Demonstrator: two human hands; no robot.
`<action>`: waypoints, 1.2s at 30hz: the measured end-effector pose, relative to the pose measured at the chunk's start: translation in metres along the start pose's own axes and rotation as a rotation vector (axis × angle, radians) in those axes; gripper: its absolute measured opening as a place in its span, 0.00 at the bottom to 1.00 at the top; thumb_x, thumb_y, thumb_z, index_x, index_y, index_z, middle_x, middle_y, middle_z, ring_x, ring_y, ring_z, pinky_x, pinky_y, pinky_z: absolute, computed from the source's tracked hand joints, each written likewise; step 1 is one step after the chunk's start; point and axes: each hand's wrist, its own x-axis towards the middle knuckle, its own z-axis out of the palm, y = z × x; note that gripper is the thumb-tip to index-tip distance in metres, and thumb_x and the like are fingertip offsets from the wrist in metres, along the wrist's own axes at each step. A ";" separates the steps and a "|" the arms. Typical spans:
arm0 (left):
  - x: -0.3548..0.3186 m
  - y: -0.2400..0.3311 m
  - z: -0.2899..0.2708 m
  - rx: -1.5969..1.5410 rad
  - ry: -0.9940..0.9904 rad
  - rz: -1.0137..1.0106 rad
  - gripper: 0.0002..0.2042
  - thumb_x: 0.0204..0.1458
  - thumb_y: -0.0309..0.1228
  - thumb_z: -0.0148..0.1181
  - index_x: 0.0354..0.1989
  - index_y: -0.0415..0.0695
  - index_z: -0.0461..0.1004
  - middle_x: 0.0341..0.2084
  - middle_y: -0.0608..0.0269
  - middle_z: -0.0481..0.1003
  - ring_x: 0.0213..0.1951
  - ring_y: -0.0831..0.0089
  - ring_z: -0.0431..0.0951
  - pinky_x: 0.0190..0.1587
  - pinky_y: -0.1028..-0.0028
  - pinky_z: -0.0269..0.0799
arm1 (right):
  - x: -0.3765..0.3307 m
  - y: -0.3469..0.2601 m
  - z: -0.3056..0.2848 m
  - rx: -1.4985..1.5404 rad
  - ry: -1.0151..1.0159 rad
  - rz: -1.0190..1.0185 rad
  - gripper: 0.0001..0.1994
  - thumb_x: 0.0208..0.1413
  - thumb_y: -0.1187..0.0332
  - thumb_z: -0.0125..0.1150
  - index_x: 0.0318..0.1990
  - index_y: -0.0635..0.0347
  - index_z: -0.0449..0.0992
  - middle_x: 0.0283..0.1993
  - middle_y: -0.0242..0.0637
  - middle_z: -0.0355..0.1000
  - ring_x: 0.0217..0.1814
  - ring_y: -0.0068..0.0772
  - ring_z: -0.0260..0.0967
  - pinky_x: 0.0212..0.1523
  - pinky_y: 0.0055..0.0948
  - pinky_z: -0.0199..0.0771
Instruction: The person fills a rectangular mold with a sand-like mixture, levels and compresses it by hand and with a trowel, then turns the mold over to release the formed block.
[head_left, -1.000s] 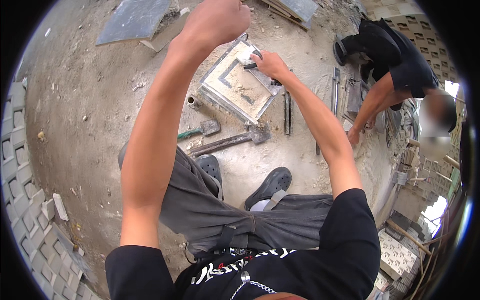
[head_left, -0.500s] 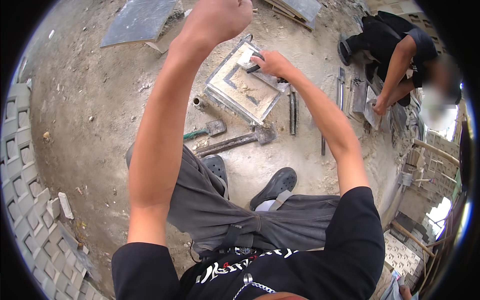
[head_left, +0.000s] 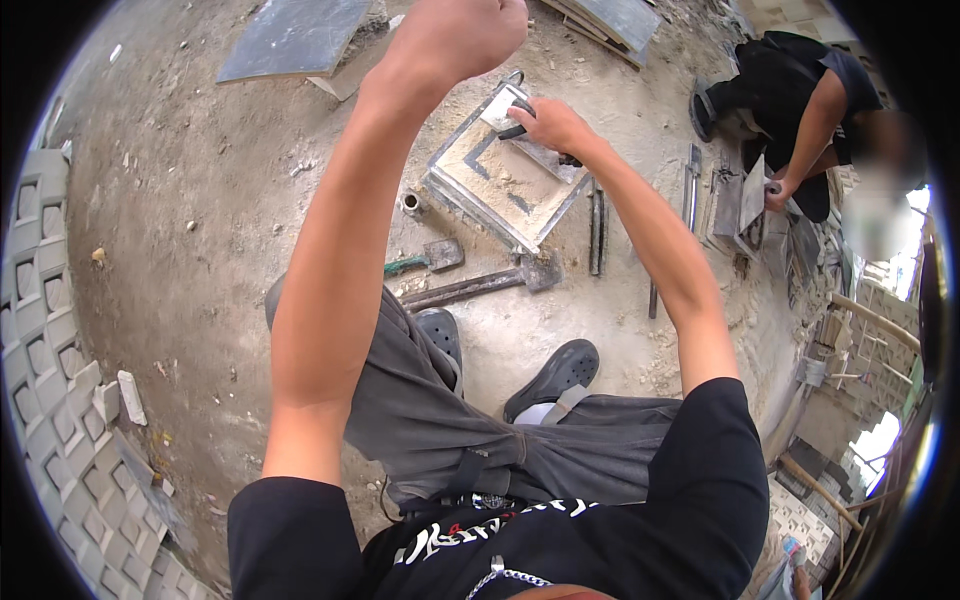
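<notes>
Square mould [head_left: 480, 212] sits on the floor at 12 o'clock from the wearer, pale powder [head_left: 497, 177] inside, dark inset still showing in patches. Handled plate [head_left: 545, 157] lies over its upper-right half; right hand [head_left: 560, 128] is wrapped round the black handle. Vs a second ago: plate crept only slightly toward the mould's 12 o'clock corner, powder about the same, so I'd read it as a small adjustment, little progress on the surface. Left hand [head_left: 470, 42] is up at the mould's 11, fingers curled, cut by the frame edge; can't tell if it pinches anything. Around the mould: pipe end [head_left: 411, 204] at 8, green-handled hammer [head_left: 442, 255] at 7, long hammer [head_left: 540, 272] at 6, bars [head_left: 598, 232] at 4. Bigger change at 3: co-worker's hand [head_left: 779, 195] went from reaching low to holding a slab [head_left: 753, 198] on edge; no visible effect on this mould.
</notes>
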 end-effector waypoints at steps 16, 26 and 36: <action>0.005 0.015 -0.010 -0.035 0.029 0.066 0.16 0.58 0.35 0.51 0.43 0.32 0.75 0.40 0.33 0.76 0.47 0.43 0.76 0.50 0.56 0.71 | -0.034 -0.028 0.039 0.059 -0.005 0.117 0.29 0.64 0.45 0.46 0.43 0.70 0.76 0.40 0.61 0.76 0.46 0.59 0.74 0.49 0.48 0.73; 0.001 0.018 -0.012 0.004 0.061 -0.014 0.17 0.58 0.35 0.52 0.47 0.32 0.74 0.43 0.37 0.76 0.50 0.47 0.76 0.53 0.60 0.71 | -0.038 -0.054 0.026 0.154 -0.097 0.171 0.28 0.65 0.47 0.46 0.44 0.70 0.76 0.40 0.60 0.76 0.45 0.59 0.75 0.49 0.49 0.73; -0.003 0.026 -0.020 -0.073 0.048 0.027 0.16 0.57 0.33 0.53 0.44 0.31 0.75 0.40 0.38 0.78 0.47 0.47 0.78 0.51 0.61 0.72 | -0.044 -0.059 0.026 0.046 0.036 0.061 0.28 0.65 0.47 0.46 0.44 0.70 0.76 0.38 0.60 0.77 0.44 0.59 0.75 0.48 0.48 0.75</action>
